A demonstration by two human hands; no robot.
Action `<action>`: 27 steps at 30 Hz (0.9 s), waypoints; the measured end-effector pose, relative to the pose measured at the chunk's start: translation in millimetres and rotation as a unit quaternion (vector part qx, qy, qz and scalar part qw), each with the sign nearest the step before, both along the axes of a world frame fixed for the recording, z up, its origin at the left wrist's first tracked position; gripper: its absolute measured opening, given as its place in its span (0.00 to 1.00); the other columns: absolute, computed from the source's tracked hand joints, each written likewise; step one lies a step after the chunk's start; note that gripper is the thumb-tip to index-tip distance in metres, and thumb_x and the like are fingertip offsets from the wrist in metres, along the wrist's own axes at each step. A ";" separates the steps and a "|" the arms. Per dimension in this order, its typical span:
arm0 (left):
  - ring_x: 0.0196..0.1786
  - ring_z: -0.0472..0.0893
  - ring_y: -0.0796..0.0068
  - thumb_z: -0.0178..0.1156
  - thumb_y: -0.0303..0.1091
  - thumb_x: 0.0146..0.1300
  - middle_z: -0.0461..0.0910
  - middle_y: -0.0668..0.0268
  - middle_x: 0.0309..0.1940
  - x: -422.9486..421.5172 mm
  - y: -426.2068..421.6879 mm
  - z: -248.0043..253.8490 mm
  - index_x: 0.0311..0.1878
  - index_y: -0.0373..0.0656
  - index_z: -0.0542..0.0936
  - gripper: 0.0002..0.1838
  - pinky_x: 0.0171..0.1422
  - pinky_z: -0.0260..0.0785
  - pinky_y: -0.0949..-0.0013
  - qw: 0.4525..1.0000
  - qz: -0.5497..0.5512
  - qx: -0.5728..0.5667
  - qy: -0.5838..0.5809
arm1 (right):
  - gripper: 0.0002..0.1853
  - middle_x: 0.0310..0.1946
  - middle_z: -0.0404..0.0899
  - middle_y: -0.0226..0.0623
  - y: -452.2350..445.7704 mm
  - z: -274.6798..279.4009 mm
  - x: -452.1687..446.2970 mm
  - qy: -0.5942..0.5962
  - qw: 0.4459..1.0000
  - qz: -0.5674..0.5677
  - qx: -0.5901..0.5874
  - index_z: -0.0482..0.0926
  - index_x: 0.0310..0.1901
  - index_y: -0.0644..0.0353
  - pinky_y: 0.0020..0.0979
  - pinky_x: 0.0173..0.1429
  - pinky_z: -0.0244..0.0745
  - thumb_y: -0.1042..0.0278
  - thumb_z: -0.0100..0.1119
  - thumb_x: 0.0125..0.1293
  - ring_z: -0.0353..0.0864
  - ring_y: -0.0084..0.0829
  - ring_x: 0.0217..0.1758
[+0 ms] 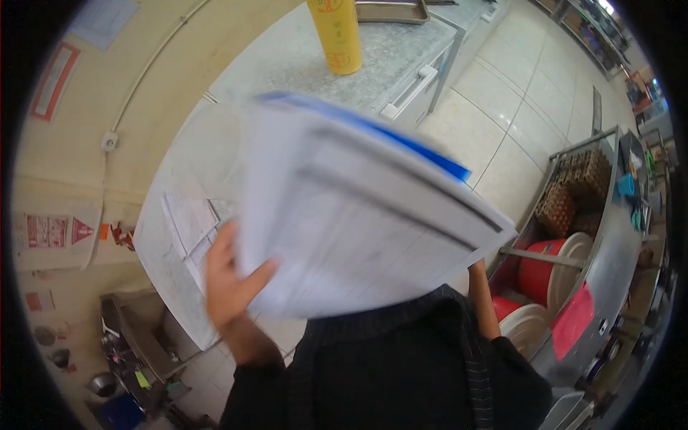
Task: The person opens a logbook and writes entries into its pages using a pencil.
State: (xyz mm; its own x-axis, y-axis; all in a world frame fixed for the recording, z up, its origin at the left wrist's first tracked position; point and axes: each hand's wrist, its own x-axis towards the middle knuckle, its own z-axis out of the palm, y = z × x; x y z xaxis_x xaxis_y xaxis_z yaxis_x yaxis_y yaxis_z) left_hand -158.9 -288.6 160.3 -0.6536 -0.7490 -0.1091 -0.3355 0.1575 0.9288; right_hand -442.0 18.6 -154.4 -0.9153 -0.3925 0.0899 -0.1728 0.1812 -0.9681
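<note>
A blurred stack of white printed sheets (pixel 358 222) with a blue sheet or folder (pixel 430 159) behind its upper edge is held up in front of the body. My left hand (pixel 233 279) grips the lower left edge of the stack, thumb on the front and fingers behind. At the right edge, my right hand (pixel 476 271) is mostly hidden behind the papers; its fingers do not show clearly. More papers (pixel 192 222) lie on the metal table (pixel 215 143) beyond my left hand.
A yellow cylindrical container (pixel 338 39) and a metal tray (pixel 393 11) stand on the far surface. To the right, a metal rack (pixel 609 251) holds egg trays (pixel 573 188) and red tubs with pale lids (pixel 542 271). A wall socket (pixel 110 140) is at the left.
</note>
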 end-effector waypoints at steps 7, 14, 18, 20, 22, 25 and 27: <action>0.48 0.74 0.71 0.57 0.20 0.52 0.73 0.56 0.45 -171.9 -25.7 -163.8 0.57 0.31 0.62 0.27 0.53 0.66 0.72 0.973 0.010 0.173 0.153 | 0.11 0.16 0.58 0.18 -28.6 73.3 -141.4 -0.139 0.979 -0.137 0.062 0.76 0.35 0.59 0.18 0.20 0.48 0.59 0.55 0.64 0.54 0.11 0.17; 0.45 0.75 0.64 0.58 0.25 0.45 0.73 0.53 0.44 -187.5 -94.1 -296.3 0.53 0.31 0.63 0.29 0.51 0.68 0.65 0.911 0.332 0.227 0.087 | 0.18 0.20 0.67 0.21 -149.8 153.6 -214.1 0.083 0.991 -0.069 0.084 0.76 0.46 0.68 0.19 0.25 0.56 0.60 0.54 0.65 0.62 0.14 0.21; 0.45 0.75 0.64 0.58 0.26 0.46 0.73 0.54 0.45 -196.0 -107.3 -298.8 0.54 0.30 0.64 0.29 0.52 0.67 0.67 0.896 0.382 0.212 0.074 | 0.22 0.18 0.66 0.23 -263.5 247.3 -215.5 0.221 0.956 0.064 0.179 0.73 0.53 0.63 0.22 0.26 0.59 0.58 0.60 0.61 0.62 0.16 0.21; 0.47 0.75 0.64 0.60 0.27 0.46 0.73 0.53 0.46 -200.6 -117.2 -298.9 0.56 0.29 0.63 0.32 0.54 0.66 0.67 0.902 0.395 0.166 0.057 | 0.27 0.15 0.63 0.25 -324.2 277.0 -208.1 0.247 0.943 0.138 0.172 0.72 0.57 0.54 0.22 0.25 0.57 0.57 0.65 0.56 0.60 0.16 0.20; 0.49 0.74 0.64 0.61 0.28 0.47 0.72 0.53 0.47 -208.3 -130.1 -290.4 0.56 0.28 0.64 0.32 0.55 0.65 0.66 0.901 0.397 0.164 0.057 | 0.28 0.16 0.68 0.28 -380.4 303.0 -206.4 0.276 0.917 0.196 0.210 0.72 0.58 0.50 0.25 0.26 0.63 0.55 0.65 0.55 0.67 0.21 0.19; 0.51 0.73 0.64 0.63 0.29 0.49 0.72 0.53 0.48 -218.8 -143.7 -300.3 0.57 0.28 0.64 0.32 0.57 0.64 0.65 0.898 0.420 0.109 0.078 | 0.34 0.17 0.65 0.29 -444.2 311.5 -214.6 0.412 0.832 0.292 0.230 0.65 0.63 0.46 0.26 0.25 0.59 0.56 0.65 0.54 0.61 0.20 0.19; 0.52 0.73 0.64 0.63 0.30 0.51 0.72 0.53 0.49 -218.2 -133.7 -297.4 0.58 0.29 0.64 0.32 0.58 0.64 0.65 0.886 0.452 0.054 0.086 | 0.28 0.18 0.74 0.33 -467.0 301.1 -242.6 0.488 0.777 0.347 0.196 0.73 0.57 0.49 0.31 0.30 0.69 0.52 0.64 0.54 0.75 0.30 0.21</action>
